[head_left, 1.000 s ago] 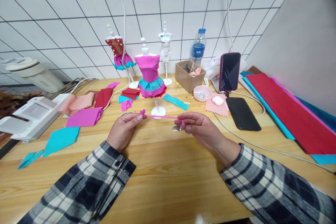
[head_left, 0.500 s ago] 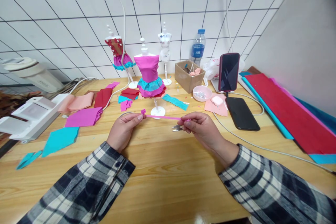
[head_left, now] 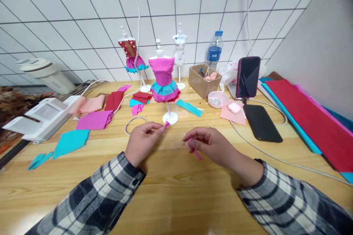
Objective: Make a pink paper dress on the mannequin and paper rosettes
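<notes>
My left hand [head_left: 145, 139] pinches a small gathered piece of pink crepe paper [head_left: 167, 124] between thumb and fingertips, just in front of the stand's white base. Curled around a narrow pink paper strip [head_left: 198, 155], my right hand [head_left: 209, 142] lets its end hang below the fingers. No strip shows between the two hands. Beyond them stands a small dress form [head_left: 161, 68] wearing a pink bodice and a turquoise and pink ruffled skirt. The scissors seen earlier are hidden behind my right hand, or nearly so.
Folded crepe paper [head_left: 93, 120] and a turquoise sheet [head_left: 71, 143] lie left. Behind are a red-topped dress form [head_left: 129, 49], a white one [head_left: 179, 47], a cardboard box [head_left: 202, 82] and a bottle [head_left: 214, 51]. Rightward are a pink bowl [head_left: 222, 103], phones [head_left: 263, 123] and a cable [head_left: 264, 153].
The pink strip stretched between my hands no longer spans them; each hand now holds its own bit. My right hand has turned and lowered slightly. The view has shifted left.
</notes>
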A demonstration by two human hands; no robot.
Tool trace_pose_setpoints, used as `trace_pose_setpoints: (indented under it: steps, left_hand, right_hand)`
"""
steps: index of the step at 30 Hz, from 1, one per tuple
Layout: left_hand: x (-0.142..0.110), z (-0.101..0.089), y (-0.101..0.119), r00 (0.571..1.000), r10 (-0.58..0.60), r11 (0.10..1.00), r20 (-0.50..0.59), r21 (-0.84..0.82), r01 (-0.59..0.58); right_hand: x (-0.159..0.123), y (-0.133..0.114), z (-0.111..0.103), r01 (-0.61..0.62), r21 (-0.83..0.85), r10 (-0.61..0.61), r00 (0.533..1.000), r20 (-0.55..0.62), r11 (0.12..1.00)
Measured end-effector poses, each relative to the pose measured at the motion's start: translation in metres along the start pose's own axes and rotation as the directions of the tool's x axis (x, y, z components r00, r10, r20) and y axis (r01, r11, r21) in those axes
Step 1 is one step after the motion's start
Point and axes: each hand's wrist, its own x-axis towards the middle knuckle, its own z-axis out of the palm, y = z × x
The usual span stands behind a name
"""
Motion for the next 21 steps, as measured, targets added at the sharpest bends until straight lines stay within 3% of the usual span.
trace_pose_setpoints:
  steps: [3, 11, 21]
  left_hand:
    - [-0.016, 0.013, 0.013, 0.992, -0.013, 0.996, 0.126, 0.091, 0.001]
    - [-0.032, 0.025, 0.019, 0.974, 0.193, 0.946, 0.118, 0.242, -0.217]
    - [-0.034, 0.029, 0.018, 0.950, 0.289, 0.912, 0.120, 0.267, -0.312]
  right_hand:
    - [-0.002, 0.002, 0.013, -0.114, -0.065, 0.110, 0.992, -0.063, 0.991]
    - [-0.002, 0.012, 0.026, -0.186, -0.030, 0.180, 0.974, -0.140, 0.982]
    - [0.003, 0.020, 0.018, -0.187, 0.031, 0.190, 0.968, -0.166, 0.982]
